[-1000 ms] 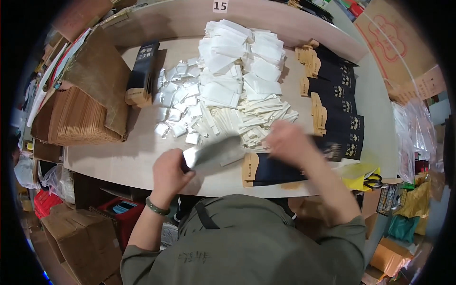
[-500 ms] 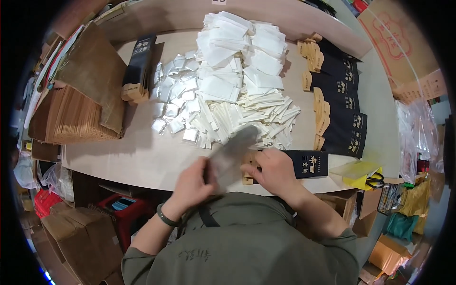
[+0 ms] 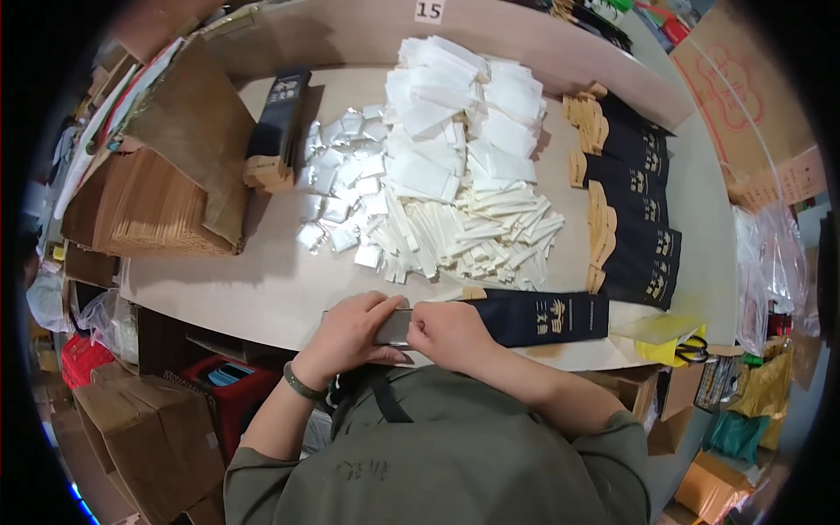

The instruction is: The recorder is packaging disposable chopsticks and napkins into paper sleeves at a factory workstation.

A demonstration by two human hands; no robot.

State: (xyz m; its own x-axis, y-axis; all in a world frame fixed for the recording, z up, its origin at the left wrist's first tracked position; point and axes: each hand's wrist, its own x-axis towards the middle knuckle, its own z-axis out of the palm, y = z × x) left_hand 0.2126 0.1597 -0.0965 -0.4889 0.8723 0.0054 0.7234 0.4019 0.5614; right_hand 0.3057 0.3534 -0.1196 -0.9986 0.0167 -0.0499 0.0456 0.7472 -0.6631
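At the table's near edge my left hand (image 3: 350, 331) grips a flat grey, slightly shiny strip (image 3: 394, 330), fingers along its far side and thumb at its near side. My right hand (image 3: 451, 332) is closed in a fist over the strip's right end; what its fingertips pinch is partly hidden. Just right of it lies a black sleeve (image 3: 551, 319) with gold print, and a bit of its tan end shows behind my knuckles. Beyond my hands spread white paper packets (image 3: 429, 179), narrow white sticks (image 3: 516, 232) and small clear-wrapped silvery squares (image 3: 337, 210).
Black sleeves with tan tops (image 3: 634, 188) overlap at the right; a smaller stack (image 3: 280, 131) stands at the left. A cardboard box (image 3: 188, 131) holds brown card pieces (image 3: 157, 206). Black-handled scissors (image 3: 694, 350) sit by a yellow piece at the right front. A low partition (image 3: 350, 35) closes the back.
The grey strip, tilted up and blurred before, now lies low and flat between my hands. My right hand has moved left from the black sleeve's tan end to the strip. The view has shifted slightly.
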